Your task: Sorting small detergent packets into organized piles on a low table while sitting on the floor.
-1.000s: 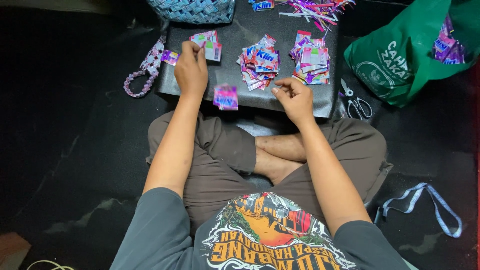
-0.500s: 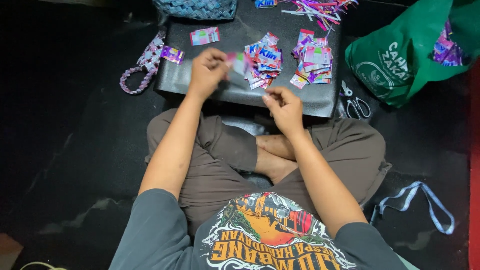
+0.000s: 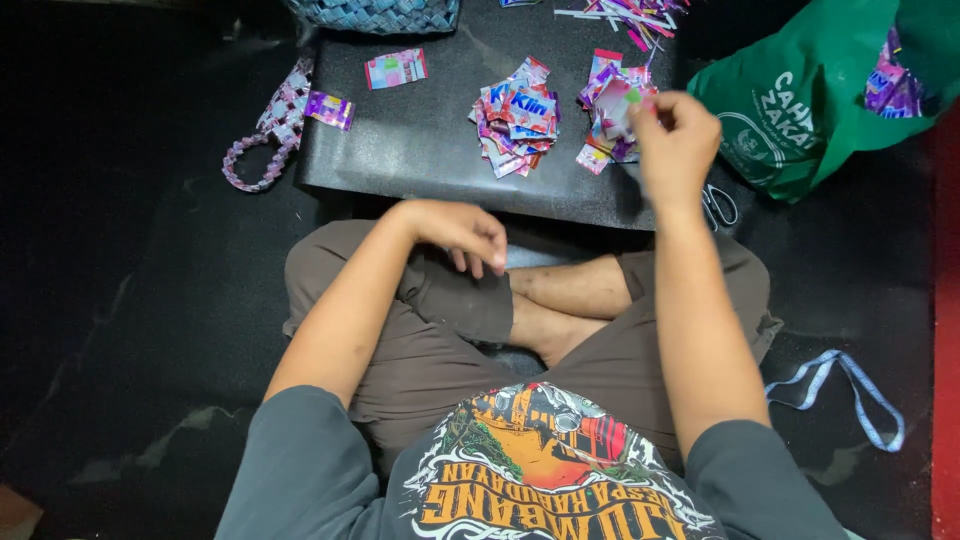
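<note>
**Hands swap places over the wrapper piles**

Since the earlier frame, the left hand (image 3: 455, 230) has dropped back from the black board (image 3: 420, 150) to the lap. Its grip is loose, fingers curled down, holding nothing. The right hand (image 3: 675, 140) has gone up and out to the right pile of wrappers (image 3: 605, 115). Its fingertips are pressed together, pinching a small wrapper piece (image 3: 625, 100) just above that pile.

Head view: the person sits cross-legged on a dark floor, with the board lying flat in front of the knees. A middle pile of wrappers (image 3: 515, 115) sits beside the right pile. One flat wrapper (image 3: 396, 68) lies alone near the far left of the board, and a small purple wrapper (image 3: 330, 108) lies at the left edge. A woven strap (image 3: 265, 135) curls on the floor just beside it. A woven basket (image 3: 375, 14) sits at the top. Scissors (image 3: 720, 205) lie by the right wrist, near a green bag (image 3: 810, 95). A blue strap (image 3: 850, 395) lies on the floor to the right.
</note>
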